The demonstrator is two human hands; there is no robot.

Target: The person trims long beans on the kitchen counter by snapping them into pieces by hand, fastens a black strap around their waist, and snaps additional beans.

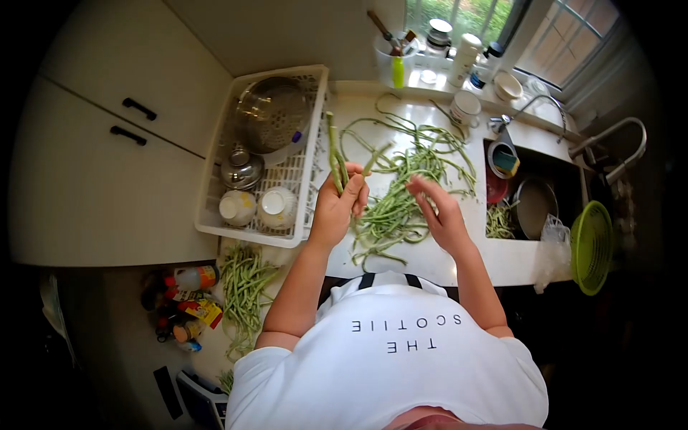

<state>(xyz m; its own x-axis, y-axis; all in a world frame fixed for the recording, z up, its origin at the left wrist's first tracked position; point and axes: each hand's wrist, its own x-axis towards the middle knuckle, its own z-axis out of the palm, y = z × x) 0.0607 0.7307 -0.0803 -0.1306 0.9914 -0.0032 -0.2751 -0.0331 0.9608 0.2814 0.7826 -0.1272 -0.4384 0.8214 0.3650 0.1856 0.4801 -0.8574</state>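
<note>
My left hand [338, 206] is closed around a few green bean pieces [332, 150], which stick up past the fingers. To its right, my right hand [441, 213] hovers over the pile with thumb and fingers apart, and I see nothing in it. Beneath and between both hands, a tangled heap of long green beans [390, 208] covers the white counter [451, 269]. Some long strands curl toward the window side.
On the left stands a white dish rack [309, 154] with a steel colander, a lidded pot and bowls. A second bean pile [244, 287] lies below it, near several condiment bottles [195, 278]. Rightward are a sink [566, 172] with a pan and bean pieces, and a green basket [592, 247].
</note>
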